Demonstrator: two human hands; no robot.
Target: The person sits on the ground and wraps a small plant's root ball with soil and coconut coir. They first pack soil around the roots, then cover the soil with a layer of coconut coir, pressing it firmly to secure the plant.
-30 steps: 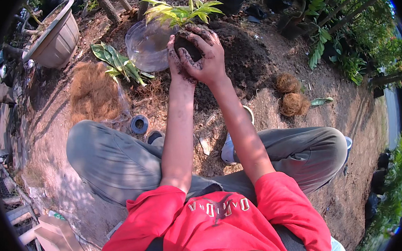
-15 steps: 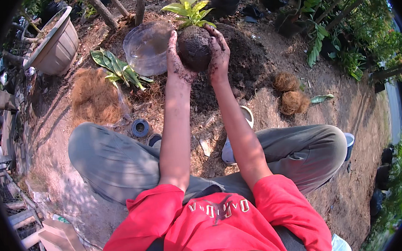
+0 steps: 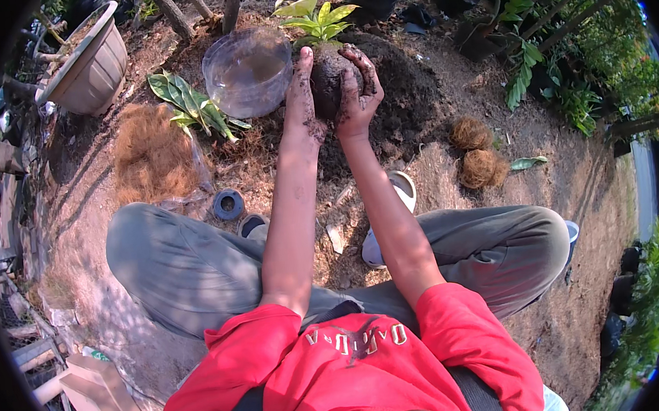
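Soil ball (image 3: 329, 91) beyond partly unclear shirt lettering (image 3: 360, 343)

Brown ground (image 3: 564, 166), dark soil mound (image 3: 405, 89), clear basin (image 3: 223, 87), fiber balls (image 3: 483, 169)

We're looking through one head-worn fisheye here, the left of a side-by-side pair — super wide, with black closing in around the corners. It aims down and forward from just above the red shirt (image 3: 363, 356), which fills the bottom edge and sits closest to us. Past that we get the gray trousers (image 3: 188, 261) across the middle, then the left hand (image 3: 300, 97) and right hand (image 3: 364, 100) farther out near the top. Our edges reach a planter (image 3: 91, 73) upper left and greenery (image 3: 634, 85) upper right.
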